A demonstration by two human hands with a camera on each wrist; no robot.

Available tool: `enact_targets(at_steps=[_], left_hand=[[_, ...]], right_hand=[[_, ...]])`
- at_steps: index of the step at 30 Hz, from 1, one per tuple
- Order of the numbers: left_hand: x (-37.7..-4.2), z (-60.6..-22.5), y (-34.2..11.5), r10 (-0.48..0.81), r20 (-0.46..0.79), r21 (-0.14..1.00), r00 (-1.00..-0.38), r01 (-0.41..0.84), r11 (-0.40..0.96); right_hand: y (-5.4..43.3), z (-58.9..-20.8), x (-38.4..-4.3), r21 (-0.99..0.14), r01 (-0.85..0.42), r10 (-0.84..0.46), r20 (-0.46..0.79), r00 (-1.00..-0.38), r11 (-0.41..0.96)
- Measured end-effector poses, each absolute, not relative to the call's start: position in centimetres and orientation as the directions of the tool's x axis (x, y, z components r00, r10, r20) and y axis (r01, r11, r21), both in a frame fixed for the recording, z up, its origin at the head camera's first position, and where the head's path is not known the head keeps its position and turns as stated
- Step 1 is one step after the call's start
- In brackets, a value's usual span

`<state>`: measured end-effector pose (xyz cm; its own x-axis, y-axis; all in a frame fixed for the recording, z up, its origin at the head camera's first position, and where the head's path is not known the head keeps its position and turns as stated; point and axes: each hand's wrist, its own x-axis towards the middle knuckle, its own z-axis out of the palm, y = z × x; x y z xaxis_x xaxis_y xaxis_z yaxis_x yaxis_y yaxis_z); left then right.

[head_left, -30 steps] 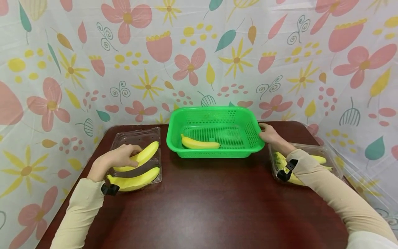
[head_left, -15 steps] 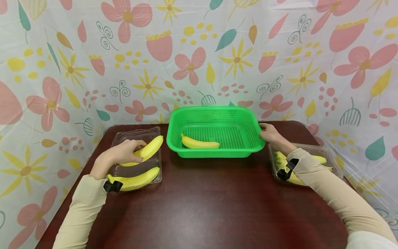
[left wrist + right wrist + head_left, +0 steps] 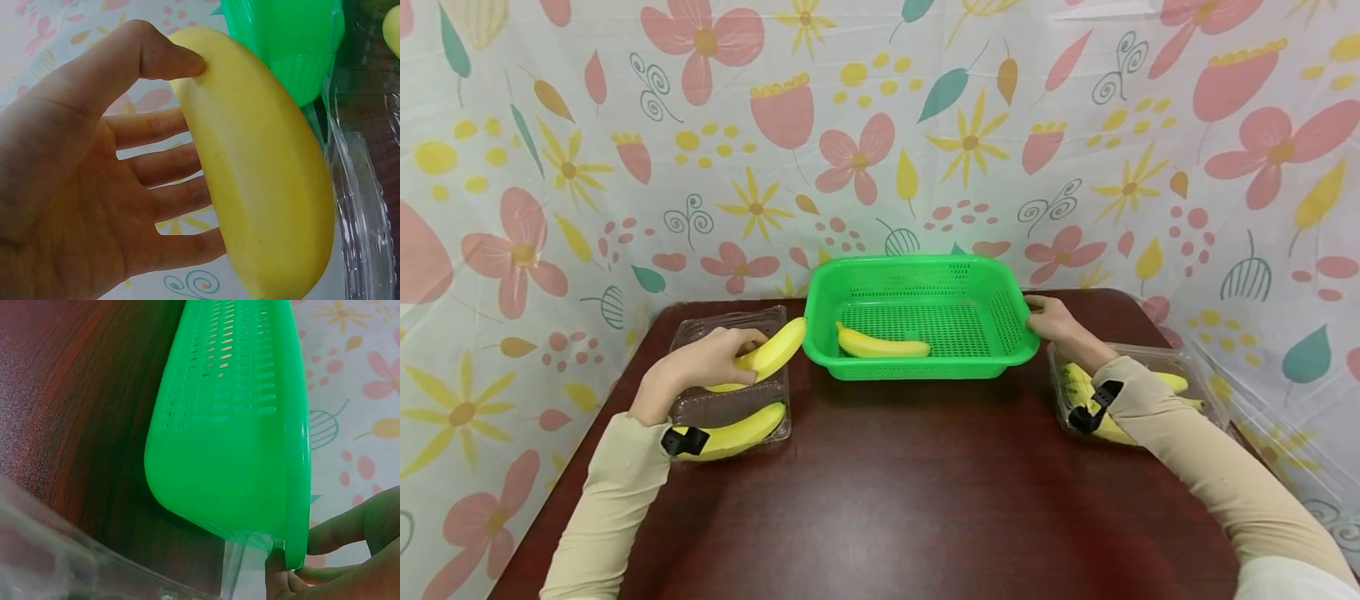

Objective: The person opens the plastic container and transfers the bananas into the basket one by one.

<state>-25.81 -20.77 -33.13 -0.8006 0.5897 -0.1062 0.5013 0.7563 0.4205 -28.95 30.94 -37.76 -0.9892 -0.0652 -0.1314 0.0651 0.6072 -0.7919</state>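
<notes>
My left hand (image 3: 707,364) pinches a yellow banana (image 3: 778,348) between thumb and fingers, above the clear plastic box (image 3: 688,335) on the left. In the left wrist view the thumb presses one face of this banana (image 3: 262,169), with the fingers behind it. Its tip overlaps the left rim of the green basket in the head view. A second banana (image 3: 737,435) lies in the box, partly behind the wrist strap. My right hand (image 3: 1055,322) grips the right rim of the green basket (image 3: 917,369); the right wrist view shows thumb and fingers on either side of the rim (image 3: 297,487).
One banana (image 3: 883,343) lies inside the basket near its front wall. A second clear box (image 3: 1198,375) with several bananas stands at the right, partly under my right forearm. A flowered curtain (image 3: 880,125) rises behind the dark red table (image 3: 917,500).
My left hand has lifted the banana from the left box and carried it up and right to the basket's left rim. The right hand has stayed on the basket.
</notes>
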Motion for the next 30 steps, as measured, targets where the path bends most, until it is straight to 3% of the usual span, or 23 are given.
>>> enact_targets(at_steps=[30], left_hand=[[-27.3, -32.8, -17.1, 0.659, -0.081, 0.439, -0.748, 0.567, 0.697]], right_hand=[[31.1, -38.0, -28.9, -0.817, 0.100, -0.055, -0.159, -0.986, 0.568]])
